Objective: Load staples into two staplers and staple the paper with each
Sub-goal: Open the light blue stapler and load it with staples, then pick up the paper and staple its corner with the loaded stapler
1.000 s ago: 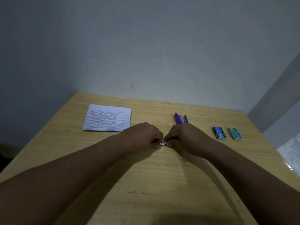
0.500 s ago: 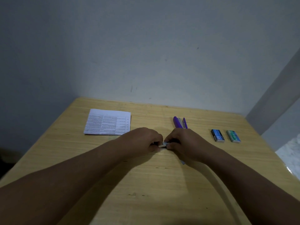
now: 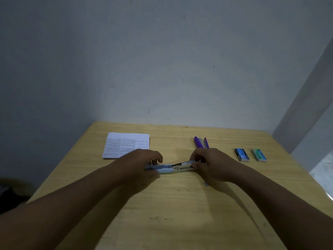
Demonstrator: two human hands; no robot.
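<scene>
A light blue stapler (image 3: 166, 168) lies swung open flat on the wooden table (image 3: 180, 213), its metal staple track (image 3: 182, 165) exposed. My left hand (image 3: 142, 165) grips its left half. My right hand (image 3: 210, 165) pinches the right end of the metal track. A purple stapler (image 3: 199, 142) lies behind my right hand, partly hidden by it. The printed paper (image 3: 126, 147) rests at the back left. A blue staple box (image 3: 242, 154) and a green staple box (image 3: 259, 155) sit at the right.
A grey wall rises just behind the table's far edge. A small grey bit (image 3: 206, 184) lies on the table under my right wrist. The table's right edge borders a pale floor (image 3: 324, 170).
My hands have drawn apart, and the blue stapler, earlier hidden between them, now lies opened out with its metal track showing. The camera has tilted a little.
</scene>
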